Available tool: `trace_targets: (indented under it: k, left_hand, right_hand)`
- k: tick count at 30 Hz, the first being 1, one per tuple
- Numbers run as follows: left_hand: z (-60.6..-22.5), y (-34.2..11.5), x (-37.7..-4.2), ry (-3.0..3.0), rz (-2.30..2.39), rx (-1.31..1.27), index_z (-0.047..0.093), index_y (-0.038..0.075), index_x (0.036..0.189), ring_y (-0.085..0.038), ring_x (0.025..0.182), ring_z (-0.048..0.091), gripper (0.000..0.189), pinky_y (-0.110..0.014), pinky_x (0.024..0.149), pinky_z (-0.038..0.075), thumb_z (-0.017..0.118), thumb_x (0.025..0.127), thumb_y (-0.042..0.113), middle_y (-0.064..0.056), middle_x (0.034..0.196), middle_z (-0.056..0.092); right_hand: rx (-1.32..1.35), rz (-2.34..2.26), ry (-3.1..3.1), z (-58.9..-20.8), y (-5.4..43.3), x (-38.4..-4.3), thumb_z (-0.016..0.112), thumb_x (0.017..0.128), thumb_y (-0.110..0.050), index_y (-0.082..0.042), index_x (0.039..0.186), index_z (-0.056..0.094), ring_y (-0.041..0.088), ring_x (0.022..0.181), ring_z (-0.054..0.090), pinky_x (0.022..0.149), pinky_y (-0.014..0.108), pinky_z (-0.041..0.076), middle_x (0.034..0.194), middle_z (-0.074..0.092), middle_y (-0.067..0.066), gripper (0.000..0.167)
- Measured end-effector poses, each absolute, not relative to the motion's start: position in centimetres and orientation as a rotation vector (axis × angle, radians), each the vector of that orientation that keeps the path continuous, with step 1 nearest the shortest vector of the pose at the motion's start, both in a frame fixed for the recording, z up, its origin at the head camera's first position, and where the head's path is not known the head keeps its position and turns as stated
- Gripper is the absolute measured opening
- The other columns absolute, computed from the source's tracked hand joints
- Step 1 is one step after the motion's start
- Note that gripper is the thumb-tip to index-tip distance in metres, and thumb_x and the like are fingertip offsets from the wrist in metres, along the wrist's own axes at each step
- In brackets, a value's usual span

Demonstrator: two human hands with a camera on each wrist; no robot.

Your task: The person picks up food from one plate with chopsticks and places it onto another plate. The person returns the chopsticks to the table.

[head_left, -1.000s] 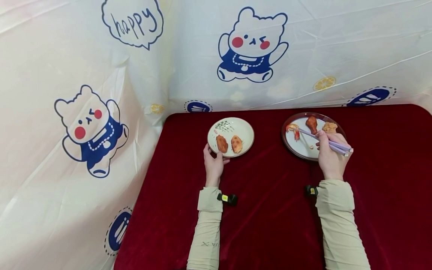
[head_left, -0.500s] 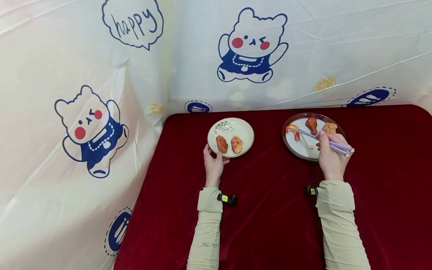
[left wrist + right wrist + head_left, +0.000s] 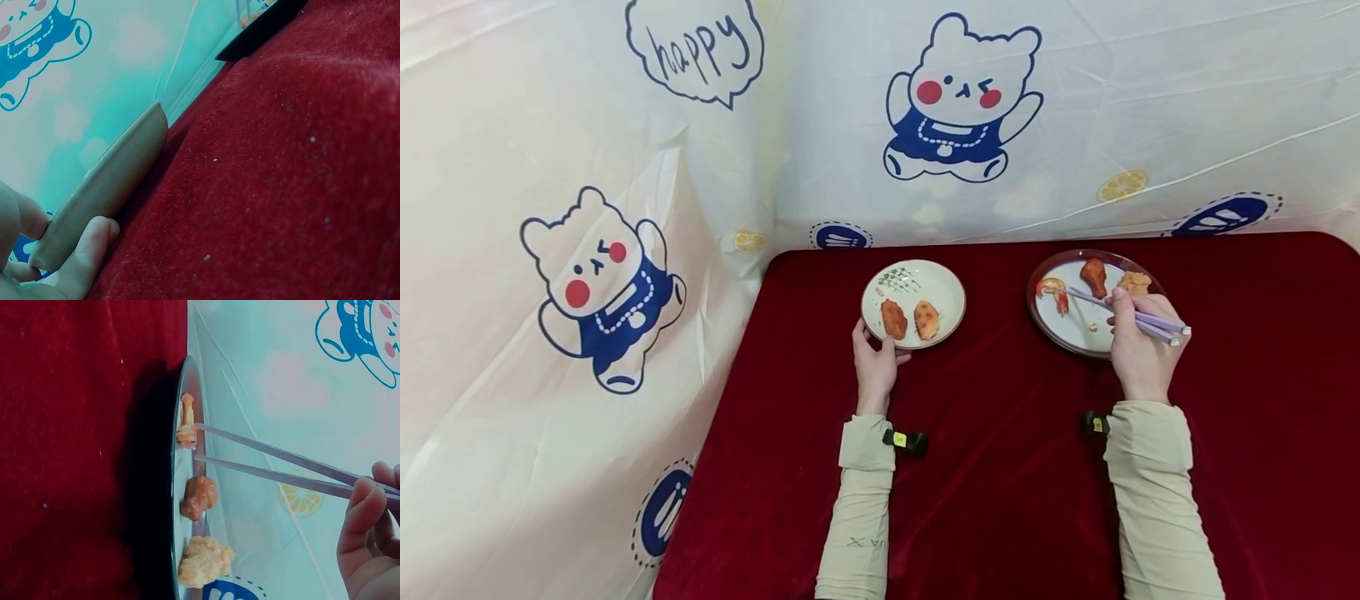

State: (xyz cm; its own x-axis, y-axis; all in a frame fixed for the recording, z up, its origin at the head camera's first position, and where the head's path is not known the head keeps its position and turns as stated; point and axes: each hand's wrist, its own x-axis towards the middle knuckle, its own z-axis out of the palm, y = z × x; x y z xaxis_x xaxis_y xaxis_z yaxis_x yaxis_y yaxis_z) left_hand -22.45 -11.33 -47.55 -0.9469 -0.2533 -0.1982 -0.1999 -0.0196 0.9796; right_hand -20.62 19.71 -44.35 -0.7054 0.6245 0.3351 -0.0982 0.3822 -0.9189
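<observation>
My left hand (image 3: 875,367) grips the near left rim of a small cream plate (image 3: 938,283), thumb on top and fingers beneath. Two browned chicken wing pieces (image 3: 893,319) lie side by side on that plate. In my right hand (image 3: 1142,350) I hold a pair of lilac chopsticks (image 3: 1138,319) over a larger dark-rimmed plate (image 3: 1078,336). Their tips reach a shrimp (image 3: 1054,292) at that plate's left side; in the right wrist view the tips stand apart beside the shrimp (image 3: 187,428). A drumstick (image 3: 1093,277) and a pale fried chunk (image 3: 1133,284) lie behind the chopsticks.
Both plates are on a dark red velvet cloth (image 3: 1000,467) near its far edge. A white printed curtain (image 3: 820,125) hangs behind and to the left. A small crumb (image 3: 1093,327) lies on the larger plate.
My right hand and the chopsticks have shifted very slightly to the right. The left hand and the small plate look unchanged.
</observation>
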Motion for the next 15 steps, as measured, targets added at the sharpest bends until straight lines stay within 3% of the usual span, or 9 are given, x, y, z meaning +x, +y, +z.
trace_targets:
  k: [15]
  left_hand:
    - [-47.59,-11.32,-22.57,-2.172,-2.159,0.510,0.012,0.011,0.155,-0.040,0.092,0.065,0.067,-0.042,0.080,0.062,0.045,0.097,0.003,-0.017,0.154,0.021]
  right_hand:
    - [-0.443,1.348,-2.021,-44.11,19.54,-20.51,0.062,0.093,-0.035,0.003,0.082,0.074,-0.007,0.056,0.050,0.048,0.009,0.037,0.065,0.052,-0.025,0.041]
